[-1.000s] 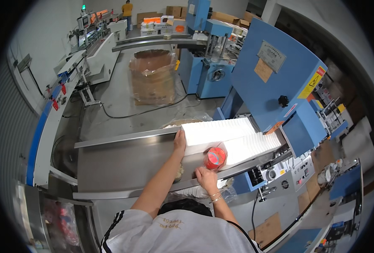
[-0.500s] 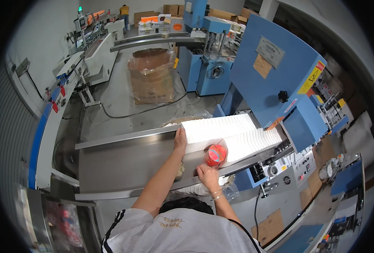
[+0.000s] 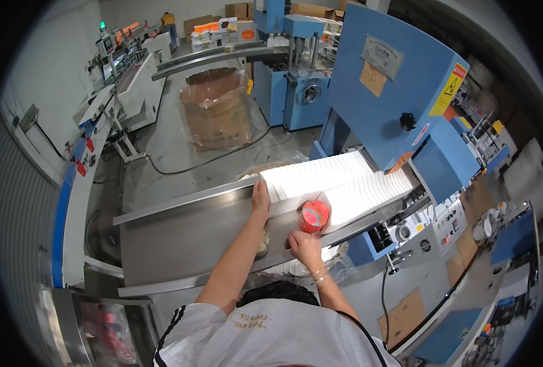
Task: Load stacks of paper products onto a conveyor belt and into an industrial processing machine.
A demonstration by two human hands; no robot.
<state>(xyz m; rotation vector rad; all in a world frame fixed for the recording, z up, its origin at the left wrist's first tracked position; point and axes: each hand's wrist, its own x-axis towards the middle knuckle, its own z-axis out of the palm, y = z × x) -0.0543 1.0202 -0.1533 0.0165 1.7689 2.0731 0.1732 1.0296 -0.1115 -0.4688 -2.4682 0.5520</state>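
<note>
Two rows of thin white folded sheets (image 3: 320, 174), which look like tissue or napkins, stand on edge in a sloping metal trough (image 3: 179, 238). My left hand (image 3: 260, 199) lies along the left end of the far row, fingers stretched flat against it. A red, round-topped object (image 3: 315, 215) with a blue mark, apparently in clear plastic, rests against the end of the near row. Just below it is my right hand (image 3: 306, 248), its fingers curled; whether they grip the plastic or anything else is hidden.
A blue machine (image 3: 387, 79) stands over the trough's right end. Beyond the trough is a plastic-lined cardboard box (image 3: 216, 116), with a cable (image 3: 204, 162) on the floor. A conveyor (image 3: 69, 202) runs along the left. A person (image 3: 170, 27) stands far back.
The whole view has shifted and turned slightly. My right hand stays just below the red object, a little more directly under it. My left hand keeps its place at the far row's end.
</note>
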